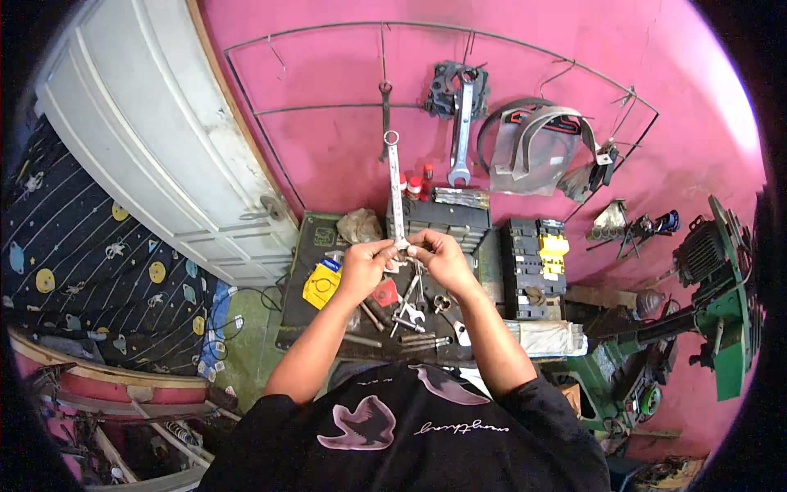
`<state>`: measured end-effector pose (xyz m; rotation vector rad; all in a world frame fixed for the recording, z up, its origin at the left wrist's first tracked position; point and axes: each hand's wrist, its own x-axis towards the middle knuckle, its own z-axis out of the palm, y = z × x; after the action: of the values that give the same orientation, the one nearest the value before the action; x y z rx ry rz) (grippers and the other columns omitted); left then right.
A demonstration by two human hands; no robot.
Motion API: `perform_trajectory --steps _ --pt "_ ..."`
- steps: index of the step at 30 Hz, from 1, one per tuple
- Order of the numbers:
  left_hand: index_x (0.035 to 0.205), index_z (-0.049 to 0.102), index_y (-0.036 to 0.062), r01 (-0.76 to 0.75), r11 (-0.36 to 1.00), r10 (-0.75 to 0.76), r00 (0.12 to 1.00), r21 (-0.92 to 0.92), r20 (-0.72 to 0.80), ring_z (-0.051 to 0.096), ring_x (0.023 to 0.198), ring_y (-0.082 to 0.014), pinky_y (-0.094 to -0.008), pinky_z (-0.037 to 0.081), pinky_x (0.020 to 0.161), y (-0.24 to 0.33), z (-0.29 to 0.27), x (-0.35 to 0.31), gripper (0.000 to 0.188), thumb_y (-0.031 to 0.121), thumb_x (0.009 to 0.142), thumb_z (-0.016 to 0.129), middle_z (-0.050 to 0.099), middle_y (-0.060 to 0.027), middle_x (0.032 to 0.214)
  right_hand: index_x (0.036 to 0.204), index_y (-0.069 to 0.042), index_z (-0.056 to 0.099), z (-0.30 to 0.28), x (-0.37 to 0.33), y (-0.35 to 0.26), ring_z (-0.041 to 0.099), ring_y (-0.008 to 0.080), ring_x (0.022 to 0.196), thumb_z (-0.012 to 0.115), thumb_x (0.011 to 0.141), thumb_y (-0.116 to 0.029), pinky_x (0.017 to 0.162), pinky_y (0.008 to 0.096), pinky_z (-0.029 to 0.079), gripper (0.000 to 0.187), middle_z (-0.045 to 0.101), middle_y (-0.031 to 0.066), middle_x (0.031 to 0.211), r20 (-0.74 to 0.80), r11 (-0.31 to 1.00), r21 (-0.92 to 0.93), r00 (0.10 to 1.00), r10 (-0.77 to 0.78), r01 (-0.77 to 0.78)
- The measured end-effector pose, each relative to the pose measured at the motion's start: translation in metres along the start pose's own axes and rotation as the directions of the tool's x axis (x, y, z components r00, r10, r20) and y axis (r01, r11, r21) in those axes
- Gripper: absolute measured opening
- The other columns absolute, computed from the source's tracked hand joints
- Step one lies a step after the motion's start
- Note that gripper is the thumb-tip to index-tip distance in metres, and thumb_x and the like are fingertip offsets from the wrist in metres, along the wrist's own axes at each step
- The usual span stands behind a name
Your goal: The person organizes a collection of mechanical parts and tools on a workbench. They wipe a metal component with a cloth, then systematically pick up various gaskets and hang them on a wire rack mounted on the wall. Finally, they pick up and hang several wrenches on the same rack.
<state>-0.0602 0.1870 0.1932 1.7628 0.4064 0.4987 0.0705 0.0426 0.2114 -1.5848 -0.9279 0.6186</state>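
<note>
A long silver combination wrench (397, 193) stands upright in front of me, its ring end at the top. My left hand (366, 266) pinches its lower end between thumb and fingers. From the other side, my right hand (443, 261) grips the same end, and the fingers partly hide the wrench's jaw. Below the hands, loose tools lie on the dark workbench (291, 334): an open-ended wrench (412, 314), a brass-coloured ring-shaped part (443, 303) and several metal bars. A red flat piece (384, 293) and a yellow case (320, 287) lie near my left forearm.
Behind the hands is a grey drawer cabinet (447, 215) with red-capped bottles on it. A black-and-yellow parts organizer (525, 266) stands to its right. A large wrench (462, 135) hangs on the wall rack. At far right is a green machine (730, 328); a white door (156, 123) is left.
</note>
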Motion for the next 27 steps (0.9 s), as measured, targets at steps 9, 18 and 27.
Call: perform_trajectory --steps 9,18,27 --pt "0.107 0.073 -0.0019 -0.2 0.978 0.206 0.974 0.064 -0.099 0.058 0.064 -0.007 -0.0248 0.048 0.06 0.057 -0.026 0.046 0.019 0.009 0.092 0.067 0.072 -0.0025 0.08 0.107 0.002 0.067 0.003 0.043 -0.052 0.062 0.0069 0.084 0.063 0.093 0.001 0.078 0.0248 0.049 0.014 0.071 0.0028 0.092 -0.155 0.983 0.027 0.972 -0.177 0.184" --pt "0.106 0.074 -0.0007 -0.181 0.981 0.188 0.973 0.067 -0.134 0.055 0.061 -0.0057 -0.0233 0.045 0.056 0.066 -0.035 0.061 0.019 0.01 0.093 0.066 0.07 -0.0007 0.076 0.106 0.003 0.07 0.01 0.059 -0.073 0.067 0.012 0.08 0.064 0.091 -0.002 0.076 0.0288 0.053 0.017 0.074 0.0096 0.088 -0.222 0.985 -0.022 0.959 -0.174 0.174" --pt "0.108 0.074 0.0013 -0.151 0.987 0.157 0.979 0.056 -0.132 0.059 0.06 -0.0094 -0.0265 0.05 0.057 0.043 -0.034 0.072 0.021 0.012 0.091 0.068 0.073 -0.0057 0.079 0.109 0.002 0.071 0.015 0.072 -0.044 0.066 0.0133 0.084 0.065 0.09 -0.004 0.08 0.03 0.051 0.021 0.074 0.01 0.092 -0.259 0.991 0.005 0.958 -0.126 0.132"
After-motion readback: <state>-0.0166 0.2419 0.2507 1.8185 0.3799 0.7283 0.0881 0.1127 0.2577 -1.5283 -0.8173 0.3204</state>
